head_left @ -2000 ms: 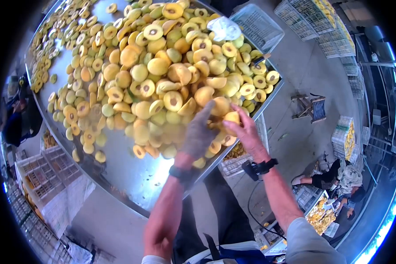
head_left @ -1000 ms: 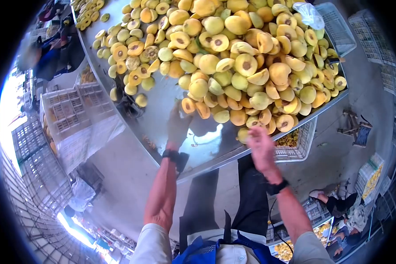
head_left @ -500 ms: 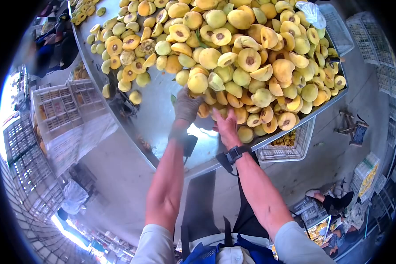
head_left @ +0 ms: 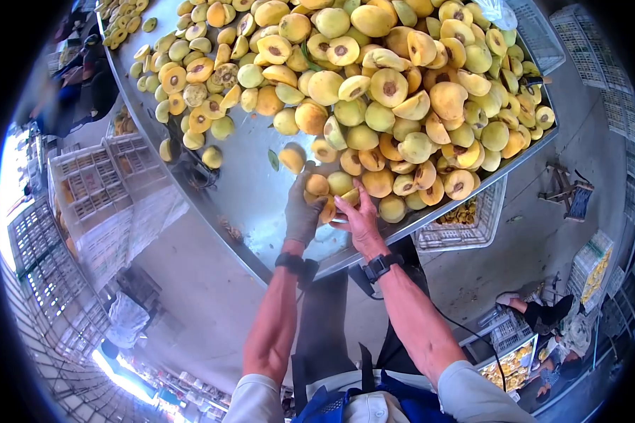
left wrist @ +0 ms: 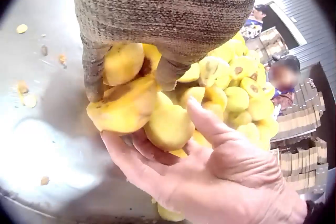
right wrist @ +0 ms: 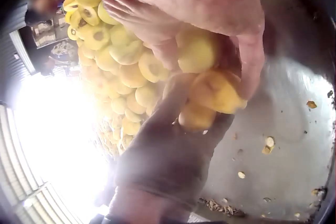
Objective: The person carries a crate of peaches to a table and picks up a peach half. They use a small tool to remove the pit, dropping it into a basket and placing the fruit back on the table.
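Halved yellow peaches (head_left: 388, 88), many with brown pit hollows, are heaped on a metal table (head_left: 250, 211). At the heap's near edge, my left hand (head_left: 303, 215), in a grey knit glove, curls its fingers round peach halves (left wrist: 126, 108). My bare right hand (head_left: 360, 222) meets it from the right and grips at the same small cluster. In the left wrist view its fingertips (left wrist: 113, 142) lie under an orange half, with the thumb beside a rounder one. The right wrist view shows an orange half (right wrist: 218, 91) between both hands.
A white crate (head_left: 466, 233) holding fruit pieces stands below the table's right edge. Stacked crates (head_left: 99, 190) are at the left, and a folding stool (head_left: 568, 192) is on the floor at right. A knife handle (head_left: 536, 81) sticks out at the heap's right side. Other people are nearby.
The hands were together at the heap's right front, then apart a second ago. The right hand has since moved left to meet the left hand, and both now grip peach halves drawn toward me.
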### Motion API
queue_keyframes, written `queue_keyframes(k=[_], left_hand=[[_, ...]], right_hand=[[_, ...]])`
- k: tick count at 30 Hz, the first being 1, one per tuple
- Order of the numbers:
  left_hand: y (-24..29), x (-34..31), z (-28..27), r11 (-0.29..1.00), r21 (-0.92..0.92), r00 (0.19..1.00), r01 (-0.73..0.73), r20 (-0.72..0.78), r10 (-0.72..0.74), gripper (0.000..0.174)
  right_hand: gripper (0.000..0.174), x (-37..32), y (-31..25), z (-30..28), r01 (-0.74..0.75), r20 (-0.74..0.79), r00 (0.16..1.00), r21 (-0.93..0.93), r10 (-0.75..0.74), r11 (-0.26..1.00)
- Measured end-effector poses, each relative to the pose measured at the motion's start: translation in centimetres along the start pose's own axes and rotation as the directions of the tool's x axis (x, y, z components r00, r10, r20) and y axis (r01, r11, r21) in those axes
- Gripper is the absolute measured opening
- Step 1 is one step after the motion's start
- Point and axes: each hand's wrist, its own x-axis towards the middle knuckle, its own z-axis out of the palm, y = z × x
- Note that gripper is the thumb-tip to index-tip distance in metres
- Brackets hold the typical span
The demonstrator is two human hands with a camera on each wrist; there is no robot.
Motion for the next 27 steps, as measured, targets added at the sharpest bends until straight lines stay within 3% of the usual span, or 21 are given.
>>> queue_keyframes(k=[2, 6, 10, 12, 13, 16, 19, 21, 23, 25, 27], left_hand=[[-0.6, 0.2, -0.2, 0.995, -0.099, 0.999, -0.001, 0.047, 0.006, 0.075], [-1.2, -0.1, -0.2, 0.993, -0.117, 1.0, -0.025, 0.007, 0.026, 0.075], [-0.4, -2.4, -0.1, 0.987, -0.162, 0.999, -0.009, 0.046, 0.017, 0.072], [0.1, -3.6, -0.1, 0.954, -0.299, 0.999, 0.012, 0.054, 0.004, 0.066], [0.4, -3.9, -0.2, 0.985, -0.172, 0.998, -0.023, 0.061, 0.034, 0.063], [2.2, -5.0, -0.4, 0.97, -0.241, 0.996, 0.043, 0.086, -0.023, 0.062], [3.8, -5.4, -0.4, 0.98, -0.198, 0.995, 0.034, 0.103, -0.014, 0.062], [5.1, -5.7, -0.5, 0.986, -0.16, 0.992, 0.041, 0.128, -0.02, 0.063], [6.2, -5.7, -0.2, 0.986, -0.123, 0.981, -0.11, 0.143, 0.128, 0.061], [9.4, -5.7, 0.7, 0.978, -0.135, 0.97, -0.159, 0.163, 0.181, 0.061], [12.6, -5.5, 2.0, 0.971, -0.106, 0.958, -0.212, 0.176, 0.228, 0.063]], right_hand=[[0.074, 0.5, -0.2, -0.2, -0.009, 0.035, 0.999, 0.012, 0.008, 1.0], [0.074, 0.5, -0.6, 0.5, 0.035, 0.049, 0.998, 0.009, -0.036, 0.999], [0.072, -1.3, -0.1, -0.2, 0.072, 0.012, 0.997, -0.074, -0.071, 0.995], [0.07, -2.4, -0.2, -0.3, 0.174, 0.025, 0.985, -0.171, -0.172, 0.97], [0.067, -2.8, 0.0, -0.1, 0.225, 0.03, 0.974, -0.22, -0.224, 0.949], [0.066, -3.6, 0.2, -0.5, 0.283, 0.075, 0.959, -0.252, -0.273, 0.925], [0.065, -4.7, -1.1, -0.8, 0.383, 0.104, 0.923, -0.337, -0.371, 0.86], [0.065, -5.8, -2.2, -0.8, 0.343, 0.098, 0.939, -0.286, -0.329, 0.895], [0.065, -6.6, -3.8, -1.2, 0.322, 0.089, 0.947, -0.24, -0.31, 0.916], [0.067, -7.7, -5.8, -1.7, 0.522, 0.155, 0.849, -0.401, -0.505, 0.753], [0.07, -8.9, -8.6, -2.4, 0.523, 0.114, 0.847, -0.357, -0.52, 0.774]])
